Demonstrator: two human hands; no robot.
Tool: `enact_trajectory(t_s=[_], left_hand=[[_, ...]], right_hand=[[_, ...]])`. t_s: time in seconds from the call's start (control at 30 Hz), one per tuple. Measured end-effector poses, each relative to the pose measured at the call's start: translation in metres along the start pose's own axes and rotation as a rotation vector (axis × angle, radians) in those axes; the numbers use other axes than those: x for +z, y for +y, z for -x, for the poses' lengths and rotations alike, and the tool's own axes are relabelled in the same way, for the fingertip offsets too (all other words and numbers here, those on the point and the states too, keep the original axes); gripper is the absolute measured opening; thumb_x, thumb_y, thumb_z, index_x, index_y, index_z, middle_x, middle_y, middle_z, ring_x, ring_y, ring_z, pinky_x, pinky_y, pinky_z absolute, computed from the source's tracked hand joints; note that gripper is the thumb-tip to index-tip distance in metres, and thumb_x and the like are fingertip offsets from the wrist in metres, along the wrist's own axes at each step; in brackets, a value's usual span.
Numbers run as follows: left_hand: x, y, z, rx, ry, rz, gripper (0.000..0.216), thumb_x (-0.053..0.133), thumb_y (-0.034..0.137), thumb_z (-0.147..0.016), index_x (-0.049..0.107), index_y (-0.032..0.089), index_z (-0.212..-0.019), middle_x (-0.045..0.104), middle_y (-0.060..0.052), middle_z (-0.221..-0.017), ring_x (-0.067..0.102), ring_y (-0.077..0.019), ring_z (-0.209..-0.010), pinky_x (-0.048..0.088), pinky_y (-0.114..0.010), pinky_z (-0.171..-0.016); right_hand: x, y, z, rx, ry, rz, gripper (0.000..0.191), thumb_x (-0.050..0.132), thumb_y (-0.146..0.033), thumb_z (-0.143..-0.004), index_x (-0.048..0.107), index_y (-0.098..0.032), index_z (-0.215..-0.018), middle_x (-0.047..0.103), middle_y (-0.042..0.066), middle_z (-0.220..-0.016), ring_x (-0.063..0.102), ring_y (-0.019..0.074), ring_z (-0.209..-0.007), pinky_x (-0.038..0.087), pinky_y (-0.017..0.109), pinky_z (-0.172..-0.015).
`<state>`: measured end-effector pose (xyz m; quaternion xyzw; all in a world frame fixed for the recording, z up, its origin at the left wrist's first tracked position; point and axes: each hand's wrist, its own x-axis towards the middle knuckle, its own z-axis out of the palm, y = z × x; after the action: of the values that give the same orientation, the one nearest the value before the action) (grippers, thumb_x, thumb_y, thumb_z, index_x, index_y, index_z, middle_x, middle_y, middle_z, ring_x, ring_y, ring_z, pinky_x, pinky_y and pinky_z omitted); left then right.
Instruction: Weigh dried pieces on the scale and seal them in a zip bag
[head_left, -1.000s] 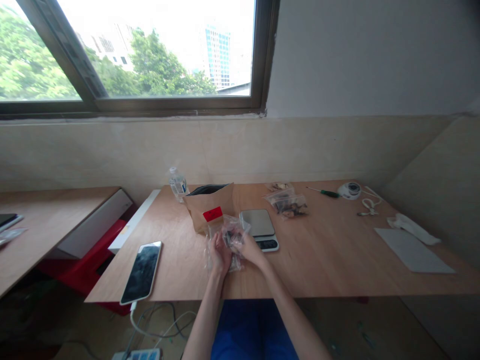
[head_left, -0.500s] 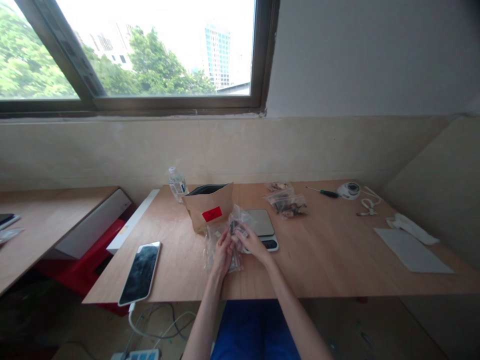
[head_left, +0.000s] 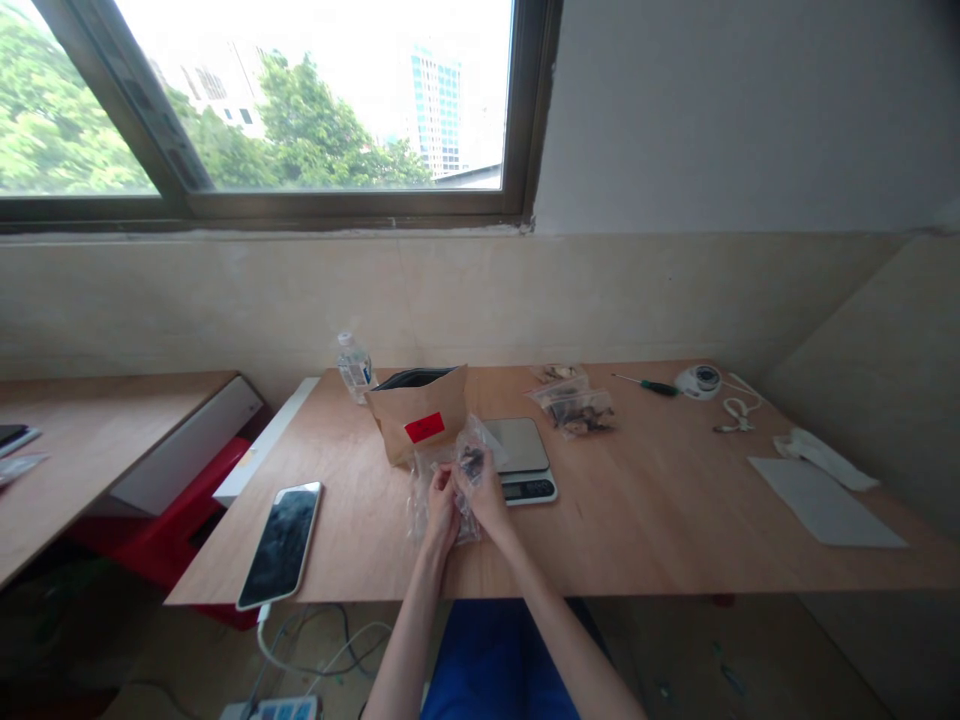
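My left hand [head_left: 440, 513] and my right hand [head_left: 486, 497] meet over the near middle of the wooden table [head_left: 660, 510]. Together they hold a small clear plastic bag [head_left: 473, 448] with dark pieces inside, lifted a little above the table. More clear bags [head_left: 418, 495] lie flat under my hands. Just behind stands an open brown paper bag [head_left: 420, 418] with a red label. A small digital scale [head_left: 521, 455] sits right of my hands, touching neither.
A phone [head_left: 283, 543] lies at the table's left front corner, its cable hanging down. A water bottle [head_left: 354, 366] stands at the back. Filled clear bags [head_left: 576, 408], a green screwdriver [head_left: 649, 385], a white round device [head_left: 699, 379] and a grey sheet [head_left: 825, 505] lie to the right.
Both hands have shifted slightly, turning and lifting the small bag by its top; it now sits more upright in front of the scale. Nothing else on the table moved.
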<state>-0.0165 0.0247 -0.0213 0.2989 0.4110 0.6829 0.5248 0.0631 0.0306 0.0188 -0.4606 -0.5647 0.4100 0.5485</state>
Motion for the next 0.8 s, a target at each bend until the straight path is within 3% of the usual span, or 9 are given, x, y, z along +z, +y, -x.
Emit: enact_trajectory(t_s=[0.13,0.4,0.67,0.8], left_hand=[[-0.001,-0.001,0.0,-0.008,0.02,0.002,0.007,0.062,0.027,-0.07,0.057,0.024,-0.073,0.058,0.002,-0.072,0.058,-0.0162,-0.069,0.048,-0.031,-0.071],[-0.003,0.0,0.001,-0.039,0.037,0.102,0.011,0.062,0.027,-0.072,0.056,0.026,-0.082,0.059,0.001,-0.078,0.058,-0.0178,-0.074,0.047,-0.032,-0.07],[-0.003,-0.002,-0.002,-0.068,0.075,0.115,0.019,0.063,0.028,-0.072,0.055,0.027,-0.089,0.058,0.003,-0.073,0.056,-0.0161,-0.065,0.046,-0.03,-0.062],[-0.001,-0.001,0.0,-0.052,0.068,0.11,0.019,0.064,0.027,-0.072,0.055,0.026,-0.088,0.058,0.002,-0.075,0.055,-0.0156,-0.065,0.045,-0.029,-0.062]], right_hand=[[-0.002,-0.006,0.003,-0.008,-0.038,-0.049,0.049,0.058,-0.035,-0.079,0.041,-0.019,-0.122,0.059,0.009,-0.111,0.059,0.0194,-0.098,0.046,0.034,-0.089],[-0.002,-0.001,0.01,0.062,-0.004,-0.099,0.027,0.062,-0.035,-0.074,0.052,-0.021,-0.094,0.064,0.004,-0.088,0.062,0.0189,-0.08,0.05,0.031,-0.076],[-0.009,0.007,0.008,0.016,0.172,0.001,0.022,0.057,-0.034,-0.075,0.051,-0.018,-0.09,0.06,0.006,-0.088,0.057,0.0196,-0.084,0.046,0.033,-0.082],[-0.013,0.005,0.006,0.076,0.093,-0.068,0.027,0.061,-0.037,-0.072,0.051,-0.019,-0.089,0.061,0.004,-0.085,0.059,0.0187,-0.08,0.048,0.031,-0.077]])
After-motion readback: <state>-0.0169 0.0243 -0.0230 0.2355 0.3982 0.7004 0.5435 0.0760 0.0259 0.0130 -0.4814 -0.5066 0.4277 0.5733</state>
